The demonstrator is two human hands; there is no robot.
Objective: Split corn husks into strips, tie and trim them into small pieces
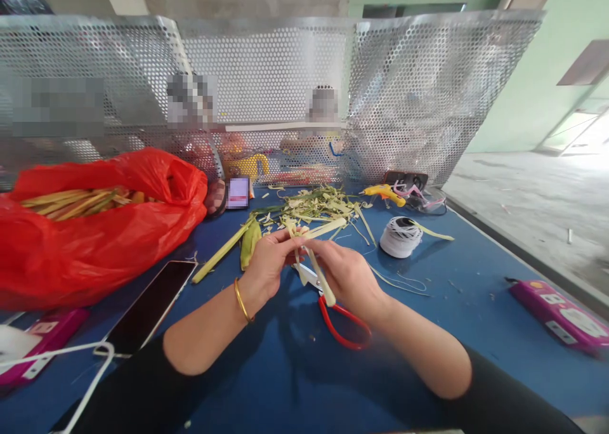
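"Closest of all, a dark sleeve [507, 393] fills five o'clock."

"And the grip?"

"Left hand [269, 254] and right hand [349, 274] both pinch the pale strips [324, 284], above the middle of the table [490, 307]. A slackened pinch could let them spring apart, I'd say."

"Might they split?"

"Perhaps, if bent too sharply."

"I don't like those scissors [310, 276] beneath, handles toward five o'clock."

"Nor me; a dropping hand could knock them. Loose thread [404, 287] trails near three o'clock, by the spool [401, 238]. A sweeping right forearm [428, 351] might snag it."
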